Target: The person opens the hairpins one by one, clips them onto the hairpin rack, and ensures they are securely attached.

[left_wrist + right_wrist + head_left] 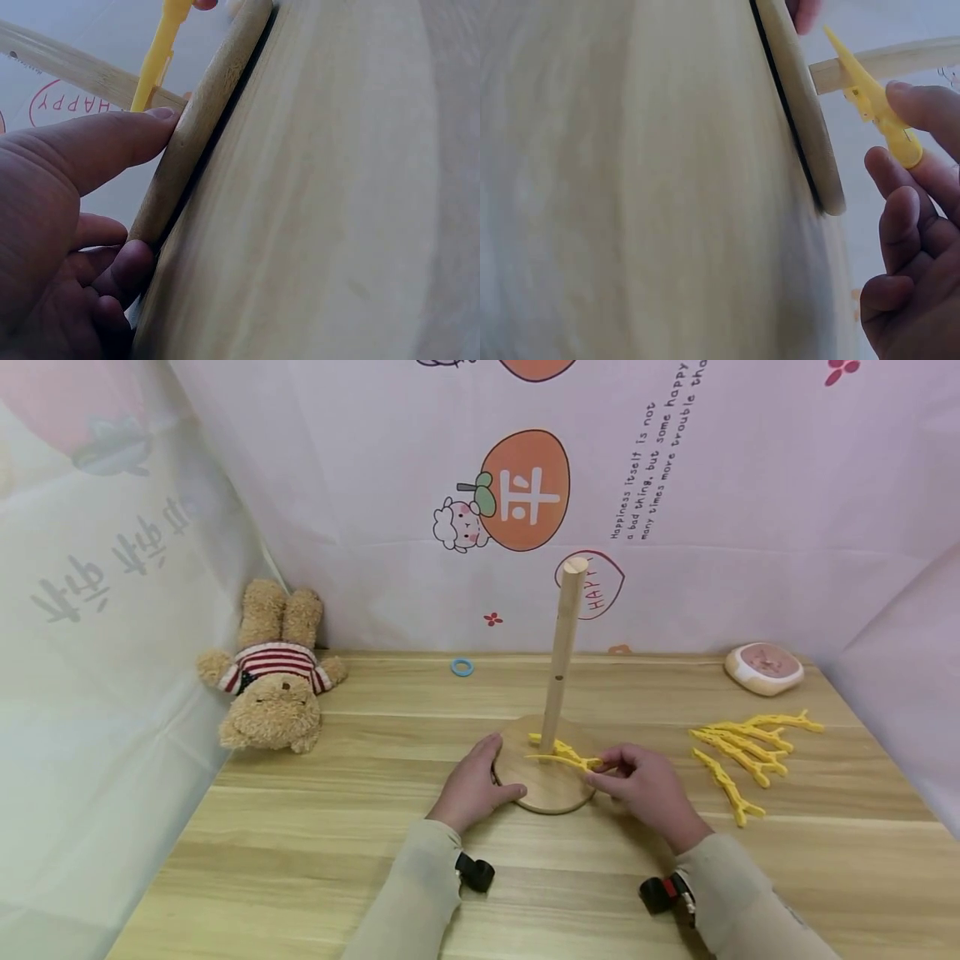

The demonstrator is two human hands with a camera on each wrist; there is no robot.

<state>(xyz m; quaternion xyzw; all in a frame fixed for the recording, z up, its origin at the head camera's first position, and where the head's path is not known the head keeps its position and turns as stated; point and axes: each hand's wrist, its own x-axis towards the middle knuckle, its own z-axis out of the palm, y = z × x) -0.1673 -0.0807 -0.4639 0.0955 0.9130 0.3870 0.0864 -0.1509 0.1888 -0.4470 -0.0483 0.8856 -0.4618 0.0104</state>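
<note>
A round wooden base (557, 796) carries an upright wooden post (564, 647). My left hand (471, 787) holds the base at its left edge; the left wrist view shows the thumb on the rim (196, 127) and the other fingers against its side. My right hand (647, 787) pinches a yellow plastic branch-shaped piece (576, 760) between thumb and fingers. This piece lies low beside the post, a little above the base. In the right wrist view the yellow piece (877, 109) crosses the post near its foot, and the remaining fingers are curled below it.
Several more yellow branch pieces (742, 743) lie on the table to the right. A blue ring (462, 667) sits near the back edge. At the back right is a rounded pink-and-white object (765, 668). A teddy bear (273, 693) lies at the left by the curtain.
</note>
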